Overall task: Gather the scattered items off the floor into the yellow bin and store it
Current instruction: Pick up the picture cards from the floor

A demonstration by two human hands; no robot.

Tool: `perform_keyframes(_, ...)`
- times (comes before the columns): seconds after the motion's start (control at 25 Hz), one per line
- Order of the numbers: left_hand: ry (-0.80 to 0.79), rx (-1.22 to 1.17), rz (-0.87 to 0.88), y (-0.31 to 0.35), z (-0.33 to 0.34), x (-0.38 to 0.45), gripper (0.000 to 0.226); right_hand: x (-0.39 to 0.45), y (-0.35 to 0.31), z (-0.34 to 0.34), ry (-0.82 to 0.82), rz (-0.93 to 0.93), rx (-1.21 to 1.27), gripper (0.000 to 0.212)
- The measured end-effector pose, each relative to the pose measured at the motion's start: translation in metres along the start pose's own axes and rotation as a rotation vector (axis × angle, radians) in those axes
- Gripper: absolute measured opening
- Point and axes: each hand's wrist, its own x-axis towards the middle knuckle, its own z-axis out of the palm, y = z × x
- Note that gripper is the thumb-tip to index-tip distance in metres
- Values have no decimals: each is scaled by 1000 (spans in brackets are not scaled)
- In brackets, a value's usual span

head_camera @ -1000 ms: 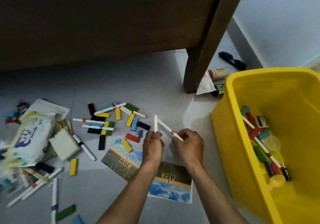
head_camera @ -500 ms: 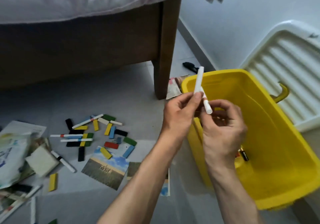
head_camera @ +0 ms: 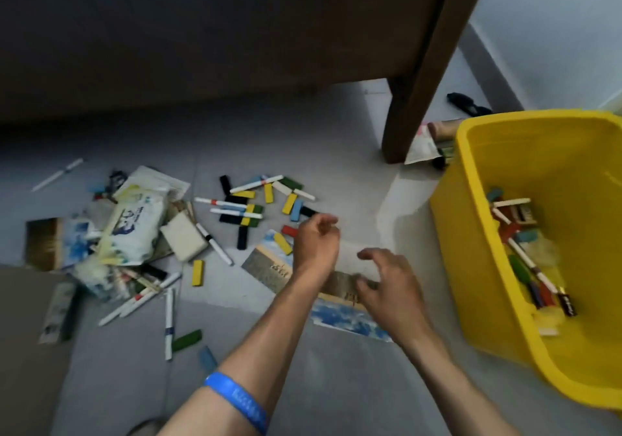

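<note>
Head: glossy yellow bin [head_camera: 471,220], rectangular blocks [head_camera: 289,203].

The room is dim and cool-toned, lit softly from the right, where the wall [head_camera: 555,31] and the floor tiles [head_camera: 370,153] by the bed leg [head_camera: 420,75] are brightest. Under the bed frame [head_camera: 202,38] all sinks into deep shadow. The yellow bin [head_camera: 505,132] is vividly saturated, with mild sheen on its inner wall. Motion blur smears both hands and the scattered clutter at the left. Wide-angle distortion bends the bed leg and stretches the edges.
</note>
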Motion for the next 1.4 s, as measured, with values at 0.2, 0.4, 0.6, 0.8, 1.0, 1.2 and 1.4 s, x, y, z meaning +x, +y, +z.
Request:
perform_keyframes(0.2,67,843,-87,-87,-81,33,67,-1,33,57,-409,90,-602,85)
perform_keyframes(0.4,-38,930,-122,-89,-92,48,113,13,41,57,-412,253,-465,67)
perform_keyframes(0.6,-54,559,-157,-98,-99,46,54,26,41,37,-489,417,11,25)
perform_keyframes(0.8,-209,136,-221,-100,-98,25,10,39,19,18,-494,337,584,22)
perform_keyframes(1.0,-358,147,-230,-80,-107,20,7,49,6,40,-290,292,491,13)
perform_keyframes(1.2,-348,107,-133,-45,-114,18,31,41,15,39,-202,257,650,10)
perform_keyframes(1.4,-490,278,209,6,-108,13,26,46,10,18,-71,112,713,18)
